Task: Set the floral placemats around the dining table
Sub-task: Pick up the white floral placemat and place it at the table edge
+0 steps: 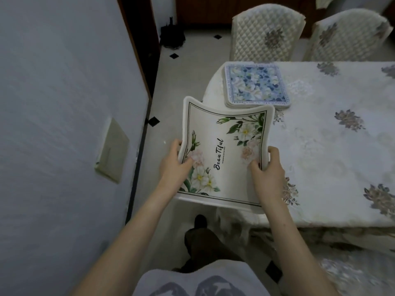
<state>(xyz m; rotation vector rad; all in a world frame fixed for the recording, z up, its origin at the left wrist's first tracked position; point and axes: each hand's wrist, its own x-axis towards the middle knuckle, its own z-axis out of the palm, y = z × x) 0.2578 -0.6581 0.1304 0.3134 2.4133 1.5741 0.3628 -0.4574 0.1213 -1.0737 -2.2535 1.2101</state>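
Observation:
I hold a white floral placemat [224, 154] with green leaves, pale flowers and the word "Beautiful" in front of me, off the left end of the dining table [333, 159]. My left hand [177, 165] grips its left edge and my right hand [267, 169] grips its right edge, so the mat sags between them. More mats seem to lie under it in my hands. A stack of blue floral placemats [256, 86] rests on the table's far left corner.
A flowered tablecloth covers the table. Two quilted chairs [267, 33] [348, 35] stand at its far side. A pale wall [64, 103] with a switch plate is close on my left. Tiled floor [183, 82] runs between the wall and the table.

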